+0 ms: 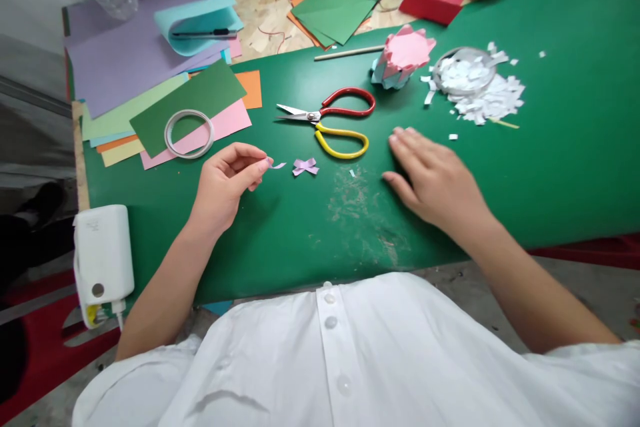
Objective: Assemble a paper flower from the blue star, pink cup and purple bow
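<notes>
My left hand [227, 183] pinches a small lilac paper strip [278, 165] between thumb and fingers, its end sticking out to the right. Just beyond that end, a small lilac paper bow [305, 167] lies on the green table mat [280, 240]. My right hand [433, 177] rests on the mat with nothing in it, fingers stretched out and lying side by side. Between the hands, a little farther back, scissors [314, 117] with one red and one yellow handle lie with their blades slightly apart, pointing left.
A tape roll [171, 137] lies on coloured paper sheets [220, 93] at left. A pink paper flower piece [403, 53] stands at the back, beside a dish [440, 83] heaped with white paper bits [493, 99]. A white power bank [104, 253] sits at the left edge.
</notes>
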`<state>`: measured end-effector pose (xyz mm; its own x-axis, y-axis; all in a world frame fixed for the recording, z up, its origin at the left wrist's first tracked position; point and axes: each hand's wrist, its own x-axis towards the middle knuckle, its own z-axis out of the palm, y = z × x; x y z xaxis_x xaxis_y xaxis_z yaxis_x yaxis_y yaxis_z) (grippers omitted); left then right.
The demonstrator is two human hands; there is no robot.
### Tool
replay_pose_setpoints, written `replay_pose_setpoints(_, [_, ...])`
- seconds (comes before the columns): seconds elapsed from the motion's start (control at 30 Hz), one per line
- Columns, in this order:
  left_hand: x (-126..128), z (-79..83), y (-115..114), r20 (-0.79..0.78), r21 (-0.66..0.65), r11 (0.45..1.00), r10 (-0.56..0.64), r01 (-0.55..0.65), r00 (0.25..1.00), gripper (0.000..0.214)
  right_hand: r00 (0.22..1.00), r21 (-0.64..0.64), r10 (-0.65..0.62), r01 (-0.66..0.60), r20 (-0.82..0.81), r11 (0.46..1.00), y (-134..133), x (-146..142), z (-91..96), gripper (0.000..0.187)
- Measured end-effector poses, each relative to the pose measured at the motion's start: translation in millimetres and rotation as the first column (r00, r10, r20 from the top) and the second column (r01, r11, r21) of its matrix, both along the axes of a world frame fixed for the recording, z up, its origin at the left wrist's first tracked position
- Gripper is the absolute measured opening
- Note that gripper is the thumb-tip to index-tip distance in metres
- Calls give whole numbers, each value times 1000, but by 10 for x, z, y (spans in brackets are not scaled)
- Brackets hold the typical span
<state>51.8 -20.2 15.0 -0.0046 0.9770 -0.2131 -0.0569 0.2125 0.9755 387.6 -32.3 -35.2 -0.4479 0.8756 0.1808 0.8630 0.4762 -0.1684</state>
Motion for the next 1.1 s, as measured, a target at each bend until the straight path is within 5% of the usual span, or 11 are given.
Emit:
replay_pose_setpoints(0.17, [16,-10,-25,17,-21,999,-36,37,999,15,985,94,-172,172,-9,981,248,178,12,49])
replay_pose_setpoints(0.33, [44,-32,-53,28,-47,995,-86,88,996,17,995,348,79,-55,-57,936,102,-194,99,13])
replay_pose_setpoints(0.57, [103,-18,-121,-1,-54,990,-127,127,992,20,874,185,327,-277,-360,943,66,-822,369,22])
replay_pose_setpoints(0.73, [114,-24,-170,67,-44,989,-139,142,988,15,722,214,427,-373,-543,903,177,-1196,316,20])
replay_pose_setpoints(0.87, [137,-19,-192,133,-93,982,-153,166,979,12,628,292,447,-340,-637,894,196,-1298,204,6])
replay_pose_setpoints(1.1, [173,-22,-198,166,-203,956,-182,214,969,14,636,346,500,-361,-588,866,150,-1223,137,7])
